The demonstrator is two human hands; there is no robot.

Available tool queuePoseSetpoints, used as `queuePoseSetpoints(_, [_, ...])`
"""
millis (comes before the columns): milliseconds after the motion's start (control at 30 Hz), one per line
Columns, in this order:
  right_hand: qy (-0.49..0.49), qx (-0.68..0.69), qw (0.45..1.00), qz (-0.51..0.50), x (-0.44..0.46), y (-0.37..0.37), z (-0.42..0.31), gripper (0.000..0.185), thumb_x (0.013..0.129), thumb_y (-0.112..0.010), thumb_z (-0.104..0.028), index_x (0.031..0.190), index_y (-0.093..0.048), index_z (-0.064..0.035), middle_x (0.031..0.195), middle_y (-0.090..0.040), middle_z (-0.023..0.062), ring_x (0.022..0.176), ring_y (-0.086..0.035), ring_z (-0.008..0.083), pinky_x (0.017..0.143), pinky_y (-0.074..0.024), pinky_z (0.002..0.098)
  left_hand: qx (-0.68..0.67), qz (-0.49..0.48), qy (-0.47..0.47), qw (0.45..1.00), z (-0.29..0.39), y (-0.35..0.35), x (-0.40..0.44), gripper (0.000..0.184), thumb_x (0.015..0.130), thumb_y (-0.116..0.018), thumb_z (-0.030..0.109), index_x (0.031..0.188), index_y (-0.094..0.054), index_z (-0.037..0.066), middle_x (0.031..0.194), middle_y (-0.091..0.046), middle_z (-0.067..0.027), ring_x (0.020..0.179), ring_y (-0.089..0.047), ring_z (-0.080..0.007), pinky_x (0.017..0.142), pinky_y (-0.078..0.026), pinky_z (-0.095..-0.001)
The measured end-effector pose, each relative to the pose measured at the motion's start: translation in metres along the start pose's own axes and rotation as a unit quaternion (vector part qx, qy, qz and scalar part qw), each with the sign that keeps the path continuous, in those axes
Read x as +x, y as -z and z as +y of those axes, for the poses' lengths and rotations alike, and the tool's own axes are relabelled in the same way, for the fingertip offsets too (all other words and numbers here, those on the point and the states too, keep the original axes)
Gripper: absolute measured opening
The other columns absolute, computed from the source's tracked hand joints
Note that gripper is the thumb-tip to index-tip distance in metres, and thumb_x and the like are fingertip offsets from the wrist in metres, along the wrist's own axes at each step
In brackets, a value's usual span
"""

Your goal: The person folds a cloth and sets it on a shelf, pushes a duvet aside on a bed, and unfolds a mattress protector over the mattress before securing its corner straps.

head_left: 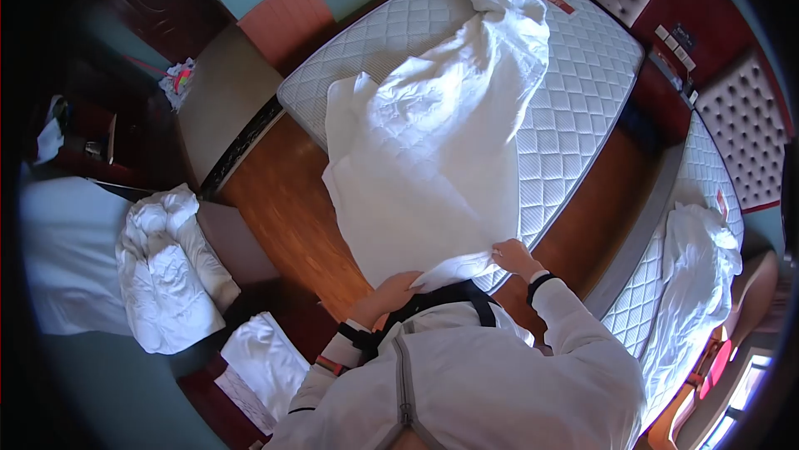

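Note:
A white bed sheet [433,175] lies bunched and creased along the quilted mattress [566,130], its far end crumpled near the head and its near end pulled toward my waist. My right hand [518,259] is closed on the sheet's near edge, fingers pinching the cloth. Closer to my body, my left hand [398,287] grips the same edge on the left side; its fingertips are partly hidden by the cloth. Between the two hands the edge is folded over and drawn tight in front of me.
A second mattress [637,300] on the right bears another crumpled white cloth [691,267]. To the left are a bundled white duvet [166,275] and folded white linen [265,358]. Wooden floor [283,192] runs beside the bed. A dark door [162,5] stands at the far left.

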State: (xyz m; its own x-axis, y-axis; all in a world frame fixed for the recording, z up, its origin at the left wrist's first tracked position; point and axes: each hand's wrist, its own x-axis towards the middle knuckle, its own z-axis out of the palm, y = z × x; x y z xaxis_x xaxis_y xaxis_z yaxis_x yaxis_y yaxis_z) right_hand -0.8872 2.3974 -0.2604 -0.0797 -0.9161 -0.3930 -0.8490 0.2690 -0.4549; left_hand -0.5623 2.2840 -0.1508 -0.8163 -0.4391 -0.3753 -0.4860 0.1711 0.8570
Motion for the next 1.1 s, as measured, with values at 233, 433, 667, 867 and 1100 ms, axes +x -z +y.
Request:
queuePoseSetpoints(233, [0.052, -0.129, 0.989, -0.041, -0.053, 0.017, 0.006, 0.031, 0.084, -0.052, -0.034, 0.088, -0.067, -0.008, 0.088, -0.068, 0.0153, 0.086, -0.064, 0.0352, 0.078, -0.0502, 0.046, -0.003, 0.053, 0.01, 0.999, -0.069, -0.116, -0.038, 0.03, 0.087, -0.058, 0.019, 0.113, -0.059, 0.003, 0.108, -0.062, -0.0176, 0.102, -0.059, -0.0332, 0.088, -0.046, -0.04])
queuePoseSetpoints(433, [0.139, -0.15, 0.977, -0.065, -0.089, 0.047, -0.04, 0.033, 0.082, -0.054, -0.038, 0.09, -0.066, -0.008, 0.085, -0.068, 0.0153, 0.086, -0.062, 0.0376, 0.082, -0.0469, 0.0466, -0.178, 0.119, 0.026, 0.976, -0.005, -0.184, -0.064, 0.054, 0.078, -0.073, 0.025, 0.12, -0.053, -0.001, 0.108, -0.059, -0.0183, 0.099, -0.059, -0.0321, 0.088, -0.046, -0.0392])
queuePoseSetpoints(667, [0.239, -0.11, 0.963, -0.061, -0.101, 0.064, -0.081, 0.032, 0.079, -0.058, -0.035, 0.094, -0.065, -0.0076, 0.084, -0.068, 0.0155, 0.083, -0.06, 0.0374, 0.079, -0.0465, 0.0447, -0.041, 0.273, -0.031, 0.961, 0.043, -0.205, -0.042, 0.057, 0.08, -0.07, 0.024, 0.125, -0.046, -0.002, 0.121, -0.053, -0.0223, 0.112, -0.052, -0.0362, 0.095, -0.042, -0.041])
queuePoseSetpoints(867, [0.286, -0.06, 0.953, -0.078, -0.098, 0.077, -0.067, 0.042, 0.082, -0.059, -0.047, 0.096, -0.064, -0.0074, 0.084, -0.067, 0.0167, 0.083, -0.06, 0.0391, 0.081, -0.0455, 0.0444, 0.009, 0.31, -0.004, 0.951, 0.07, -0.21, -0.003, 0.042, 0.082, -0.066, 0.019, 0.117, -0.051, 0.002, 0.113, -0.057, -0.018, 0.102, -0.056, -0.0379, 0.087, -0.045, -0.0432])
queuePoseSetpoints(1100, [0.354, 0.034, 0.921, -0.159, -0.067, 0.124, 0.046, 0.04, 0.081, -0.066, -0.044, 0.096, -0.059, -0.0075, 0.085, -0.063, 0.0171, 0.086, -0.059, 0.0377, 0.08, -0.0449, 0.044, -0.038, 0.323, 0.042, 0.945, 0.121, -0.239, 0.101, 0.017, 0.084, -0.052, 0.004, 0.099, -0.057, 0.0, 0.084, -0.06, -0.0187, 0.08, -0.06, -0.0342, 0.07, -0.046, -0.0387])
